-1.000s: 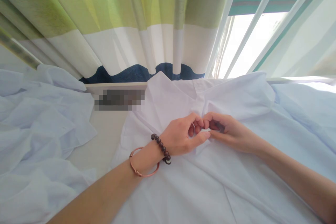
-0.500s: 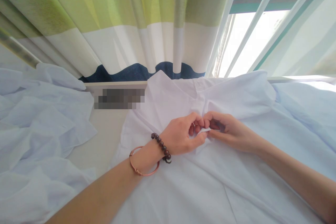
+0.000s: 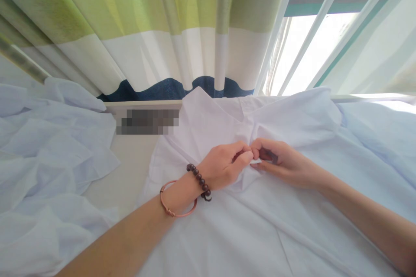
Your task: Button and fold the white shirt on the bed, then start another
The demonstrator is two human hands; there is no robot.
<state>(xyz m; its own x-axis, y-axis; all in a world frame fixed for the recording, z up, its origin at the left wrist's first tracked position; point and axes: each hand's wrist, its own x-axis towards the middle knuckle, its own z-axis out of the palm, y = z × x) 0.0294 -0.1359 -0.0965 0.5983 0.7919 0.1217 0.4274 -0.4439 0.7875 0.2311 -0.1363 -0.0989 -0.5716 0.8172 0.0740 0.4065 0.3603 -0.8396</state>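
A white garment (image 3: 292,121), which looks like a coat or shirt with a collar and front opening, lies spread out before me. My left hand (image 3: 227,162) pinches the cloth at the front edge, thumb against fingers; a dark bead bracelet and a copper-coloured bangle circle that wrist. Right beside it, my right hand (image 3: 276,158) grips a small fold of the same edge between thumb and fingertips. The fingertips of both hands almost meet. Whether a button sits between them is hidden.
More crumpled white cloth (image 3: 48,147) lies at the left on a pale surface (image 3: 126,156). A blurred-out patch is near the back edge. Behind hang a green, white and dark blue curtain (image 3: 146,52) and white bars (image 3: 315,30) before a window.
My left thumb has moved up and closed against the fingers at the garment's edge. The right hand has stayed almost in place, still gripping the fold.
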